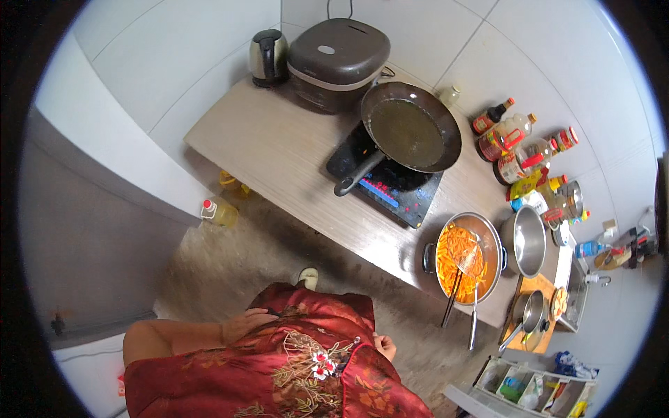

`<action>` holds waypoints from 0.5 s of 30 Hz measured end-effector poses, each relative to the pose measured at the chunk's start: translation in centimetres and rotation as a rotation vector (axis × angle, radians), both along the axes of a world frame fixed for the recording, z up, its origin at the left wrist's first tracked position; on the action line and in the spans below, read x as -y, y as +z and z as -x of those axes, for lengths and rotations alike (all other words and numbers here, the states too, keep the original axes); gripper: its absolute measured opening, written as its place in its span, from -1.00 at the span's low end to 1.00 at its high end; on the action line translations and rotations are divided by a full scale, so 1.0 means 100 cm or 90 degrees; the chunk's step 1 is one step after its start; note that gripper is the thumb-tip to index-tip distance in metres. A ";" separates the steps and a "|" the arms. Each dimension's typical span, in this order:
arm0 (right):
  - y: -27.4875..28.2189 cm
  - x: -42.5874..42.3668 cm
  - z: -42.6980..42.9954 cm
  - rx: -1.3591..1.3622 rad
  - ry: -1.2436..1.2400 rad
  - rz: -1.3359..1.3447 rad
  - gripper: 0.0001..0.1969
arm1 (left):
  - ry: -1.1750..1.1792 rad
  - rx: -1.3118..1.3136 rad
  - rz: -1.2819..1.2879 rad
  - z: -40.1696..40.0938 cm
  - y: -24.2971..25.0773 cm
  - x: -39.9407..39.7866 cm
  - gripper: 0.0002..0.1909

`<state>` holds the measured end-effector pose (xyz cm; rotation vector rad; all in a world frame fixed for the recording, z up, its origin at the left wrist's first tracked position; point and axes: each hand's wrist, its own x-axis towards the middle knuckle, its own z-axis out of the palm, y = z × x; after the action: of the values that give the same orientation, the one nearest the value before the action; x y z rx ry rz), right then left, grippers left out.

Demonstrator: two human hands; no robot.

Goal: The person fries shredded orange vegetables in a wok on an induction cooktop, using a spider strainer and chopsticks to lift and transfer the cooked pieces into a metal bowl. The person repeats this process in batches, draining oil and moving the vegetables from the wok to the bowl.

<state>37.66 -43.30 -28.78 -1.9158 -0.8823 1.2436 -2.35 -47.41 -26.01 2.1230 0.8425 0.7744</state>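
My left hand [252, 320] rests against the front of my red embroidered garment, its fingers partly hidden by folds. At the garment's other side, my right hand [385, 346] has curled fingers; whether it grips the cloth is unclear. On the counter before me, a dark frying pan [453, 141] with liquid inside sits tilted in view over a black induction cooktop [413, 209], whose panel is lit. A steel pot [494, 230] holds shredded orange vegetable [444, 266]. A wire-mesh strainer [473, 261] carrying more shreds and dark chopsticks [452, 302] lie across it.
A rice cooker [339, 52] and an electric kettle [268, 57] stand at the back. Sauce bottles [509, 138] line the wall. A steel bowl [528, 240], a wooden cutting board [543, 287] with small pans, and a sink [577, 292] are rightward. An oil bottle [222, 213] stands on the floor.
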 end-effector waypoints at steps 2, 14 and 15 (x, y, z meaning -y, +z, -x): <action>-0.004 0.009 0.004 0.032 -0.023 0.006 -0.72 | -0.024 -0.011 -0.016 0.005 -0.002 -0.005 -0.48; 0.013 0.024 0.022 0.012 -0.066 -0.003 -0.74 | 0.022 0.091 0.384 0.028 -0.032 0.010 -0.45; 0.008 0.027 0.020 -0.005 -0.098 -0.005 -0.73 | 0.026 0.092 0.374 0.026 -0.026 0.007 -0.44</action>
<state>35.64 -46.02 -27.98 -1.9324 -0.7197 1.1531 -4.96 -48.10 -28.65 1.5183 0.9042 0.5971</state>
